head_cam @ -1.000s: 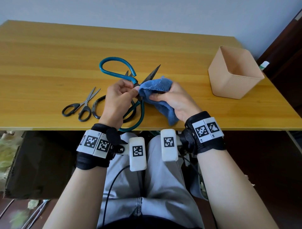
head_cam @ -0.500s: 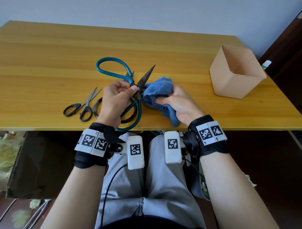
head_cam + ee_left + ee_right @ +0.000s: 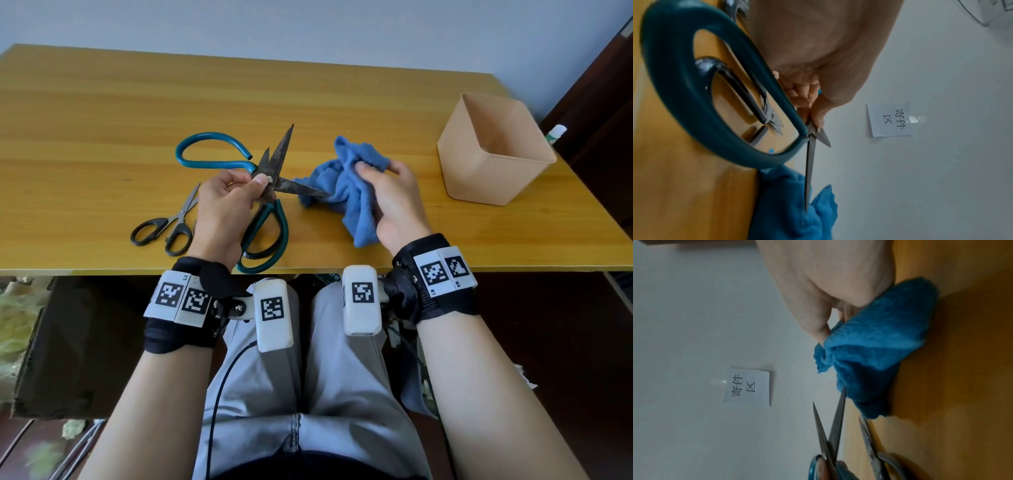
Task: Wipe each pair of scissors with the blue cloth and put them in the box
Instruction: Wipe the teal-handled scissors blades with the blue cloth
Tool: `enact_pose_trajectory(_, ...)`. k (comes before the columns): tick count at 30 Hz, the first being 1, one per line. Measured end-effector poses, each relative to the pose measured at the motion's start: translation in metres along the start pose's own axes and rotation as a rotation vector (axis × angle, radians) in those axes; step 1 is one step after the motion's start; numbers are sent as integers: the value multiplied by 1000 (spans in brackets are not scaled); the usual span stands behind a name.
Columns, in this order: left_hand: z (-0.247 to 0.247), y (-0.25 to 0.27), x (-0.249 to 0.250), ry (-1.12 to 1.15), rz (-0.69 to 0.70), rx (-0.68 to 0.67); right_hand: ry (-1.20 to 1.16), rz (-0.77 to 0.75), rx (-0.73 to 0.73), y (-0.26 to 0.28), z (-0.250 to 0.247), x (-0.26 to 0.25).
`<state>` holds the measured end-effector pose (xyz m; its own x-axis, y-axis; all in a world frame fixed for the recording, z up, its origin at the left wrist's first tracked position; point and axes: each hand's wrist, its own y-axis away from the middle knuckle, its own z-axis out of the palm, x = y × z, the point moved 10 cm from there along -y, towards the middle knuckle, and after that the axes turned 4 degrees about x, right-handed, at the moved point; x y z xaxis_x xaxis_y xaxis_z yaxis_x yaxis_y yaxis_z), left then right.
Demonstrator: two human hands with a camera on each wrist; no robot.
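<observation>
Nearest the lower edge of the head view, the left hand pinches the teal-handled scissors at the pivot, blades spread wide; one blade tip touches the blue cloth, the other points toward the top of the frame. Right of centre, the right hand grips that bunched cloth, whose lower end rests on the wooden table. At lower left, small black-handled scissors lie flat, just beside the left wrist. A third pair lies partly hidden under the left hand. Farther off, at upper right, stands the tan box, open-topped.
</observation>
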<state>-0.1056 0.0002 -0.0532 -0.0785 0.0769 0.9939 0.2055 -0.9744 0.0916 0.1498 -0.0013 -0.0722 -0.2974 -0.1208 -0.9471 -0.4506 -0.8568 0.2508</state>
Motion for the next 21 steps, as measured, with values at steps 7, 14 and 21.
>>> enact_pose_trajectory(7, 0, -3, -1, 10, 11, -25, 188, -32, -1, -6, -13, -4)
enact_pose_trajectory(14, 9, 5, 3, -18, 37, -29, 507, -175, 71, -5, -20, -11)
enact_pose_trajectory(21, 13, 6, 7, -16, 38, -50, 817, -148, -148, -3, -8, -1)
